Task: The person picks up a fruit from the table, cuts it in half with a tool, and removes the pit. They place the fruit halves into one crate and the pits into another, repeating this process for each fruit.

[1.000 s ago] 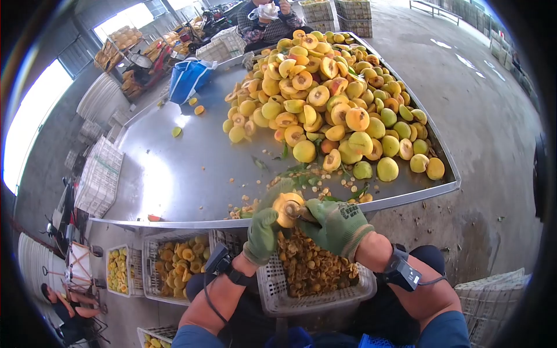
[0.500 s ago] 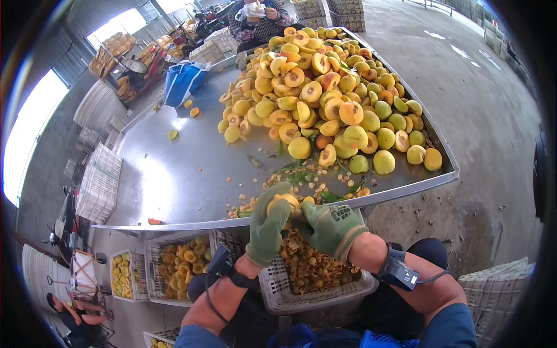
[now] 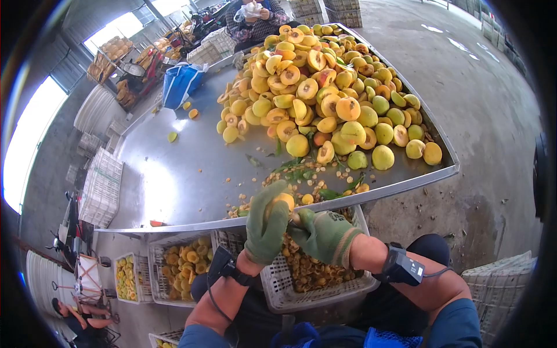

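Observation:
My left hand (image 3: 268,223), in a green glove, is closed around a yellow peach piece (image 3: 283,200) above the table's near edge. Close beside it is my right hand (image 3: 326,235), also gloved, its fingers curled in at the fruit. Something small shows at its fingertips, but I cannot make out what it is. Beneath both hands stands a white plastic crate (image 3: 316,301) holding brown-yellow peach scraps (image 3: 316,269). Beyond them, a large heap of halved and whole peaches (image 3: 325,98) covers the far right of the metal table (image 3: 203,168).
Pits and leaves (image 3: 301,174) lie scattered near the table edge. A blue bag (image 3: 177,86) sits at its far left. Crates of peach halves (image 3: 188,261) stand on the floor to my left. Across the table sits another person (image 3: 264,23); stacked crates (image 3: 499,284) are at right.
My right hand has moved slightly down and left, its fingers closer to my left hand. The peach piece remains in my left hand. The view has shifted a little.

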Demonstrator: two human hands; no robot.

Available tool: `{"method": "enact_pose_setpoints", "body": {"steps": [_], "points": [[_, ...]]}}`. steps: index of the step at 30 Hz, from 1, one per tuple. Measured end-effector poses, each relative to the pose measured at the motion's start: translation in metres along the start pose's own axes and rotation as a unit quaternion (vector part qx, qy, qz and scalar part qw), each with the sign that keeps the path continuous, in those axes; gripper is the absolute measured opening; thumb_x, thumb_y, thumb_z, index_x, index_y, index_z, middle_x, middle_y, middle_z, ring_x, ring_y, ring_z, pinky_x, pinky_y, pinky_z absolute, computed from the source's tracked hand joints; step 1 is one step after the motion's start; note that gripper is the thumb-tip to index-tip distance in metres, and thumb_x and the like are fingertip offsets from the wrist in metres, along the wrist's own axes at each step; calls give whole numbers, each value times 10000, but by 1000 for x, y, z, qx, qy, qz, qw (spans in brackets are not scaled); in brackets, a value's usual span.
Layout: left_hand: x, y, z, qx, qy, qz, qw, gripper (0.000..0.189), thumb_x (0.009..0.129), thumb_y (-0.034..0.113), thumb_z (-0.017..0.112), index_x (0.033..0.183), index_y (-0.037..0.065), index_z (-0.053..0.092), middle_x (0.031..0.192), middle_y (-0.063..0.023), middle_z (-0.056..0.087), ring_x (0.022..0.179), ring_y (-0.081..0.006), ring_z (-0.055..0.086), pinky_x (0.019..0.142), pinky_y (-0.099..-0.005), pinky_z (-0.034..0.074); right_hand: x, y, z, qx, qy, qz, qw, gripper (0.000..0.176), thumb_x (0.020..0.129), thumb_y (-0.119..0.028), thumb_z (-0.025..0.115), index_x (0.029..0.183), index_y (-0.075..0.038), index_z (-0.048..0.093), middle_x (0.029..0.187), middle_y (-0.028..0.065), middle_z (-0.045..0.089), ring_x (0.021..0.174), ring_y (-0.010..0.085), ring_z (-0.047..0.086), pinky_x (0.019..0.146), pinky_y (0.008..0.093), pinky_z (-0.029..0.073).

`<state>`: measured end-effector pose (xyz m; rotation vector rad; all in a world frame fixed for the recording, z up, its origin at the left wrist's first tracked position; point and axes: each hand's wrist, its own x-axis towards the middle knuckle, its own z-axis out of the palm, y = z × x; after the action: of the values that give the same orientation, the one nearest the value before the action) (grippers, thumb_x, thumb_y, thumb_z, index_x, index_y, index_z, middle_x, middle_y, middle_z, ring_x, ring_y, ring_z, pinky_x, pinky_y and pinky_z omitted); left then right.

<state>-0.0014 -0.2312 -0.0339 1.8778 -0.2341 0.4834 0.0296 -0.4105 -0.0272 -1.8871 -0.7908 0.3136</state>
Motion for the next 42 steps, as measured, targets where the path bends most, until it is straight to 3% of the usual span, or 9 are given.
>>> {"method": "enact_pose_setpoints", "body": {"steps": [8,11,17,20,25,29,34,37,42], "points": [[5,4,-6,10,-53,29,998,317,999,55,551,1300,-34,591,1243,-154,627,1093,-227,626,952,-343,507,5,7,-8,220,-124,50,966,231,989,-234,596,1078,-33,667,875,178,713,801,312,673,747,418,516],[10,8,-6,9,-70,16,997,285,987,48,564,1255,-28,619,1194,-150,650,1065,-238,641,938,-347,515,12,0,-21,51,-166,76,982,289,1022,-271,575,1169,-36,654,928,130,719,847,213,648,816,359,523],[11,14,-9,13,-87,-2,996,267,949,31,594,1204,-16,658,1150,-131,675,1041,-228,652,921,-346,525,9,7,-17,12,-172,32,985,275,1019,-267,579,1158,-46,666,958,135,728,875,209,660,820,365,525],[9,19,-9,-3,-88,-45,995,279,936,29,603,1204,-14,664,1146,-121,679,1035,-209,657,914,-335,530,6,8,-13,75,-157,35,984,287,993,-289,578,1064,-30,680,895,184,718,816,288,671,770,407,520],[13,30,-12,-127,-105,-147,975,295,935,56,604,1214,-16,666,1146,-99,680,1035,-185,661,907,-318,535,5,0,-21,157,-197,69,965,318,1006,-291,580,1128,-13,676,898,100,717,834,177,634,789,363,523],[16,27,-15,-122,-136,-171,968,327,966,145,588,1238,-24,652,1172,-109,682,1067,-187,662,940,-330,537,1,-7,-25,199,-211,86,953,314,1017,-278,577,1133,0,669,908,36,696,857,137,607,797,337,520],[17,21,-23,-181,-166,-171,954,438,1038,303,512,1285,-44,616,1168,-116,688,1109,-180,632,981,-334,498,-4,-13,-21,273,-213,158,925,309,1014,-298,588,1102,-17,683,807,9,645,724,102,590,651,293,495],[1,16,-10,-229,-72,-92,966,493,1065,363,480,1308,-50,597,1131,-111,696,1070,-187,642,949,-332,506,-5,-21,-27,293,-242,203,902,305,1005,-316,602,1084,-35,692,732,-16,606,611,89,555,547,277,452],[-9,12,-11,-196,-77,-132,969,501,1069,406,499,1280,-29,629,1109,-143,706,1009,-223,687,910,-361,557,-10,-15,-21,282,-265,211,898,326,998,-356,611,1041,-48,708,686,-29,586,553,98,536,501,281,434]]}}
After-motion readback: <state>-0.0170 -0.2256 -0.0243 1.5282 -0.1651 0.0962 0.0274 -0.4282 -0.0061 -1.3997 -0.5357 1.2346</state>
